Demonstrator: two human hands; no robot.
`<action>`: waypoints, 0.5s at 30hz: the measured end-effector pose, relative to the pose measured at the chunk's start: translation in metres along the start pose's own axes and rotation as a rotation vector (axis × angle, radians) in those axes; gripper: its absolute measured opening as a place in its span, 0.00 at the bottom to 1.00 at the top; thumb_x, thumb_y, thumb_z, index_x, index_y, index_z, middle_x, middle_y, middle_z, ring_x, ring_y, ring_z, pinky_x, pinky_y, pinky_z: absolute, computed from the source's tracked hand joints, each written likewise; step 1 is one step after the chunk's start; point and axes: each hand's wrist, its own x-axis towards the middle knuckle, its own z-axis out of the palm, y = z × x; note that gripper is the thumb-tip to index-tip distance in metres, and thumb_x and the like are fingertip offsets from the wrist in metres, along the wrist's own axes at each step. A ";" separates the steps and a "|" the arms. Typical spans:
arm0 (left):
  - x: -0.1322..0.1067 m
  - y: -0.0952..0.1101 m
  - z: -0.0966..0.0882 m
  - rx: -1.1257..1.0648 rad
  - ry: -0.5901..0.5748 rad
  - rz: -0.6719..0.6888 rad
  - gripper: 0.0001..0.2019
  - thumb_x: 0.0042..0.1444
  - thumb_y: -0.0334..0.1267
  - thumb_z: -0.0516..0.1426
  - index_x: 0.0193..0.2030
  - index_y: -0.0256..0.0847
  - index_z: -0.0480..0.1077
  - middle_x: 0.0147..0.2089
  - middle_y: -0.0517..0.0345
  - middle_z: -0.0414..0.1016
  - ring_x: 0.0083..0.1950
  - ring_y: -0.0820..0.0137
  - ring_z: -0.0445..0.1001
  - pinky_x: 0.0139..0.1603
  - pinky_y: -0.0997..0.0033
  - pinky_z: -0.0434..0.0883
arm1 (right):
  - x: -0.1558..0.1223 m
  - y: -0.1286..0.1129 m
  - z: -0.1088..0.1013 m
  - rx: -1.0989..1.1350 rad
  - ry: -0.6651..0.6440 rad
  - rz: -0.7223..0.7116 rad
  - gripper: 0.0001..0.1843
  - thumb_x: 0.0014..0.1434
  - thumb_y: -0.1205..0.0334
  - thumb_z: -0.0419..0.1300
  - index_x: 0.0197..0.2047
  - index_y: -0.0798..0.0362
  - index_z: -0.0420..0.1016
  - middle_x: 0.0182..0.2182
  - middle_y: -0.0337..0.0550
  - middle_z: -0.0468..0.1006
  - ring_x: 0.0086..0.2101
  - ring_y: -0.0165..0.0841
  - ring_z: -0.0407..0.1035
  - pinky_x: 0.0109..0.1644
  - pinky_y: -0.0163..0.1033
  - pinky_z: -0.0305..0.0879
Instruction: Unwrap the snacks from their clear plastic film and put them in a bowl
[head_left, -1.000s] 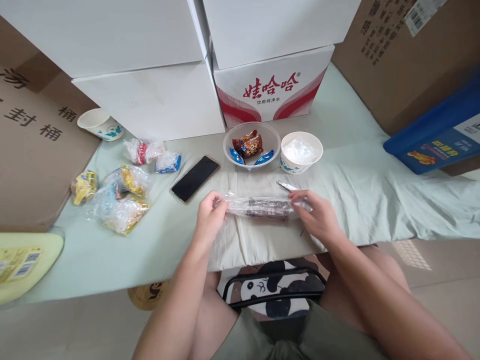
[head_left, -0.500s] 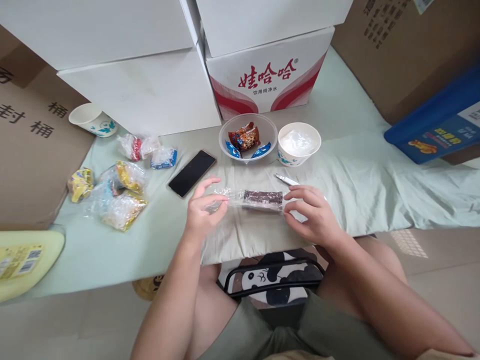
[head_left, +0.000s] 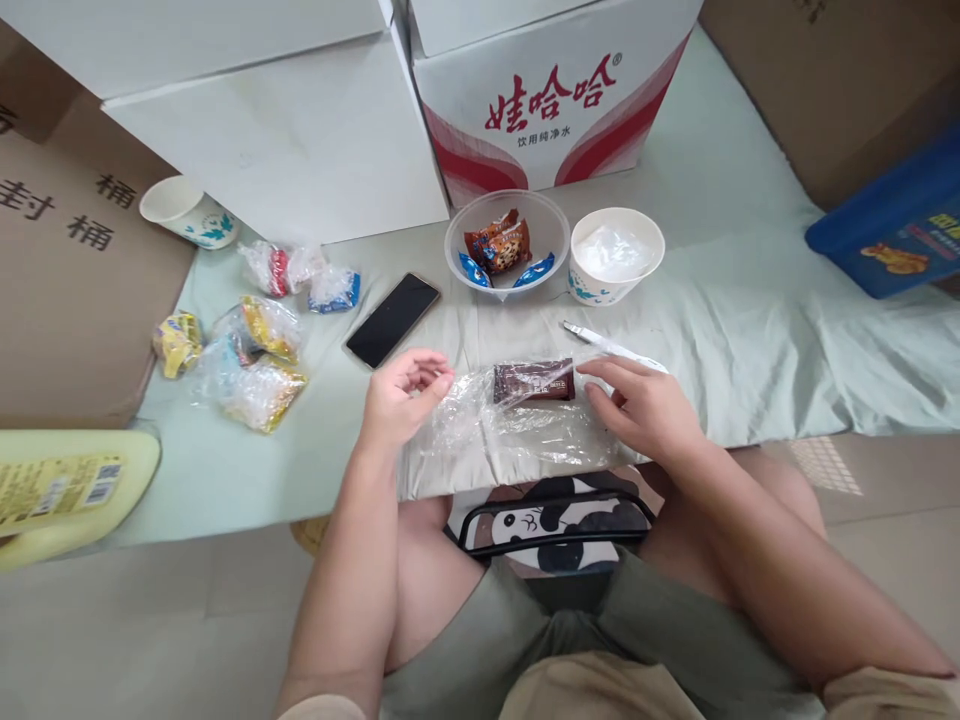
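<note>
Brown wrapped bar (head_left: 534,381) is amid clear film (head_left: 525,432) our side of the bowl (head_left: 546,225), probably light and slick, so we'd pinch its ends; right hand (head_left: 641,405) has fingers parted, left hand (head_left: 403,395) we can't tell.

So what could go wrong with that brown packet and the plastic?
Two things, maybe. The thin white tool lies right by the right hand. It looks like a small knife, so if its tip is sharp, brushing against it could nick a finger. Also, the clear plastic spreads close to the near edge of the green cloth. A tug might pull the brown packet along, and it could fall.
</note>
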 end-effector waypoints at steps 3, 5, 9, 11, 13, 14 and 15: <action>0.002 0.000 0.009 0.235 -0.125 0.113 0.23 0.46 0.47 0.70 0.48 0.42 0.77 0.55 0.48 0.79 0.56 0.59 0.77 0.60 0.58 0.74 | 0.001 -0.007 0.010 -0.027 0.119 -0.042 0.17 0.67 0.63 0.56 0.56 0.52 0.77 0.56 0.50 0.79 0.34 0.33 0.76 0.36 0.40 0.71; 0.002 0.001 0.016 0.323 -0.260 0.096 0.18 0.50 0.47 0.68 0.47 0.43 0.76 0.61 0.48 0.76 0.62 0.57 0.74 0.65 0.55 0.70 | 0.004 -0.011 0.017 -0.022 0.139 -0.112 0.14 0.66 0.63 0.56 0.52 0.52 0.78 0.54 0.51 0.80 0.42 0.38 0.77 0.44 0.43 0.73; 0.002 0.002 0.031 0.209 -0.239 -0.071 0.11 0.66 0.46 0.54 0.39 0.42 0.70 0.53 0.51 0.80 0.50 0.65 0.79 0.53 0.62 0.74 | 0.011 -0.014 0.031 0.006 -0.029 -0.241 0.14 0.65 0.63 0.57 0.53 0.51 0.76 0.56 0.50 0.79 0.57 0.46 0.72 0.59 0.53 0.69; 0.002 0.003 0.038 0.071 -0.222 -0.178 0.13 0.69 0.49 0.50 0.41 0.43 0.67 0.50 0.53 0.81 0.43 0.69 0.78 0.47 0.67 0.74 | 0.013 -0.015 0.035 -0.016 -0.100 -0.233 0.22 0.64 0.63 0.58 0.61 0.52 0.72 0.61 0.51 0.75 0.62 0.49 0.67 0.63 0.56 0.67; 0.002 0.005 0.041 -0.014 -0.227 -0.265 0.14 0.70 0.52 0.47 0.42 0.45 0.64 0.49 0.55 0.80 0.36 0.73 0.75 0.41 0.70 0.73 | 0.014 -0.015 0.038 -0.031 -0.129 -0.207 0.26 0.63 0.62 0.59 0.65 0.52 0.69 0.63 0.51 0.74 0.63 0.50 0.67 0.64 0.58 0.65; 0.001 0.005 0.042 -0.020 -0.223 -0.286 0.14 0.70 0.53 0.47 0.43 0.45 0.64 0.49 0.55 0.80 0.34 0.73 0.74 0.39 0.71 0.72 | 0.014 -0.016 0.038 -0.029 -0.136 -0.194 0.27 0.63 0.62 0.58 0.65 0.51 0.69 0.62 0.51 0.75 0.62 0.49 0.67 0.64 0.58 0.65; 0.001 0.006 0.042 0.003 -0.210 -0.291 0.14 0.68 0.54 0.50 0.45 0.45 0.65 0.50 0.55 0.79 0.34 0.73 0.73 0.38 0.71 0.71 | 0.014 -0.016 0.039 -0.025 -0.140 -0.183 0.27 0.63 0.62 0.58 0.65 0.51 0.69 0.62 0.51 0.75 0.62 0.49 0.68 0.64 0.58 0.65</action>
